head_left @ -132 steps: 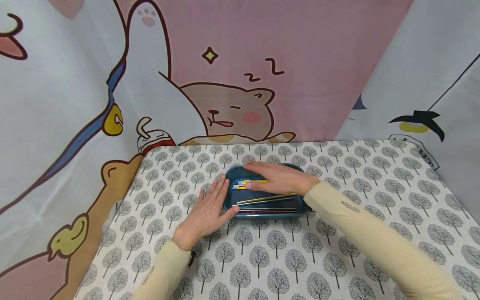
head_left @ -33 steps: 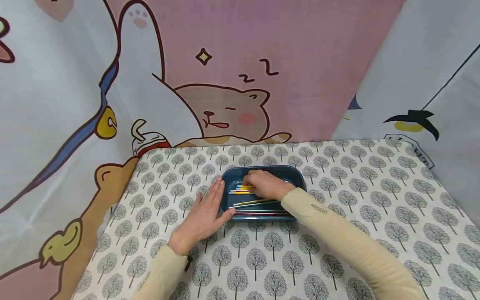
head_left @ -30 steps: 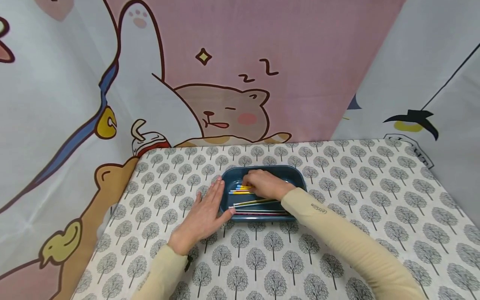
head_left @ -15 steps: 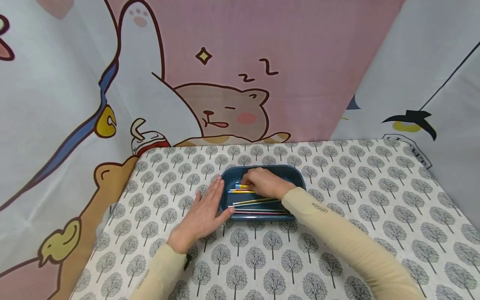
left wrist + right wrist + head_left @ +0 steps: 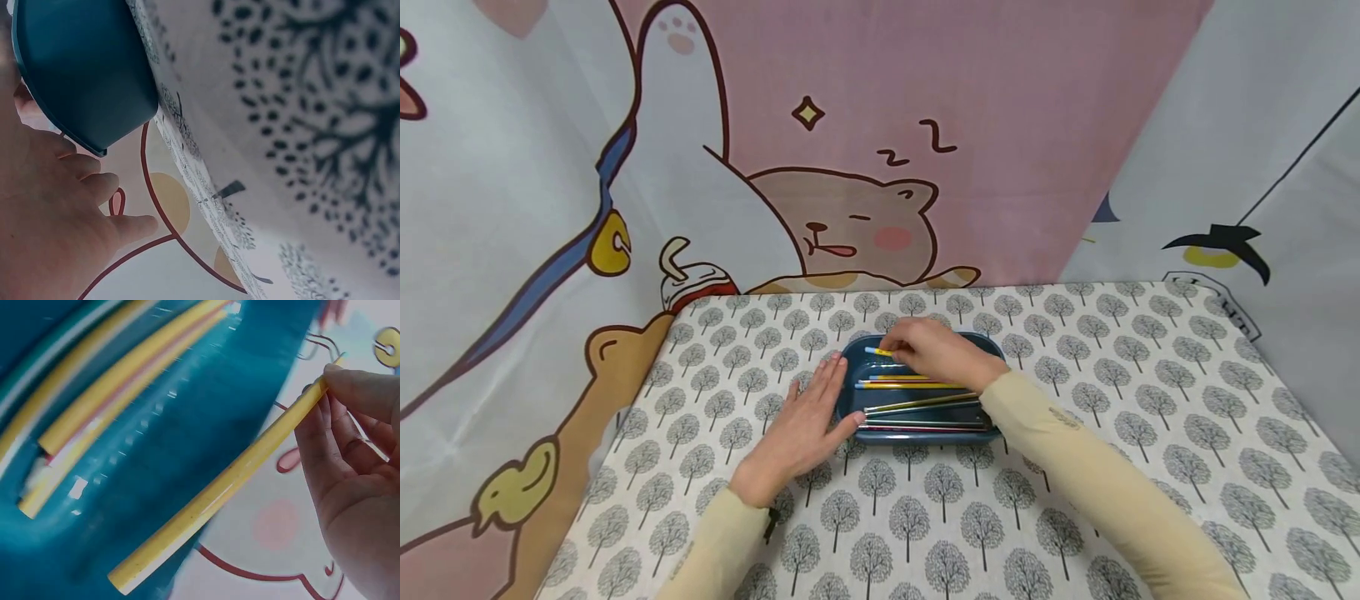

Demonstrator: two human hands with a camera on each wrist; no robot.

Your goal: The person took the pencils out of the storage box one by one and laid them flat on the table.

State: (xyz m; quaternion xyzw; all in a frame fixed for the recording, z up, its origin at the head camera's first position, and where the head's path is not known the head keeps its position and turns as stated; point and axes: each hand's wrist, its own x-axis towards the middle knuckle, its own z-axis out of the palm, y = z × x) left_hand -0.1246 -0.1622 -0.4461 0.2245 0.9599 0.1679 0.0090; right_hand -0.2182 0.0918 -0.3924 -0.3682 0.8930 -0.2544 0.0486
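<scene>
A dark blue oblong tray (image 5: 925, 438) on the table holds several long thin sticks. My right hand (image 5: 943, 354) pinches a yellow pencil-like stick (image 5: 877, 351) with a light blue end, over the tray's far side. In the right wrist view that stick (image 5: 219, 487) slants from thumb and fingertips, its flat end over the tray. Other yellow sticks (image 5: 917, 386) lie in the middle of the tray, and gold and green ones (image 5: 910, 406) nearer the front. Fingers straight, my left hand (image 5: 797, 433) rests against the tray's left end, thumb at the front corner.
The table is covered with a white cloth (image 5: 1000, 517) printed with grey trees. Behind it hangs a pink and white cartoon curtain (image 5: 1022, 150), which also closes off the left and right sides.
My right hand has lifted one yellow stick away from the others and carried it toward the tray's far side. The left hand stays in place.
</scene>
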